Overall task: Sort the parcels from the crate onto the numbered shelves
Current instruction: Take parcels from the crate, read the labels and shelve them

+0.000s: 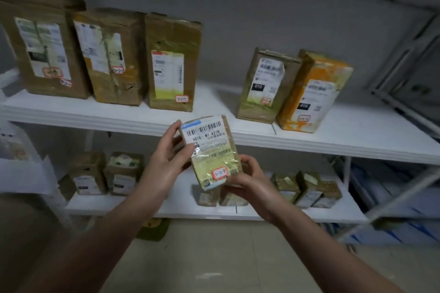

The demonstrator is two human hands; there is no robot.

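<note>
You're holding the parcel (234,150) in mid-air, just in front of the shelf (119,119). Left hand (166,152) grips its upper side, right hand (247,178) curls round the bottom corner, label (207,135) facing you, probably to read the red sticker (220,172). The gap between the brown box (171,62) and the 010 box (266,85) looks free to me.

1. Hands: two, the left hand (166,159) and the right hand (247,178).
2. Held parcel (209,152): one, gripped by both hands.
3. Shelves in front: two, the upper shelf (214,102) and the lower shelf (166,209).
4. Parcels on the upper shelf: five, made up of three brown boxes (45,47) (109,54) (171,64) at the left, then a small brown box (266,85) and an orange box (312,93) at the right.
5. Parcels on the lower shelf: seven that can be told apart. There are two left boxes (89,173) (122,171), two middle boxes (207,197) (234,198) and three right boxes (285,187) (309,185) (329,194); blur may hide more.
6. Floor box (153,229): one.
</note>
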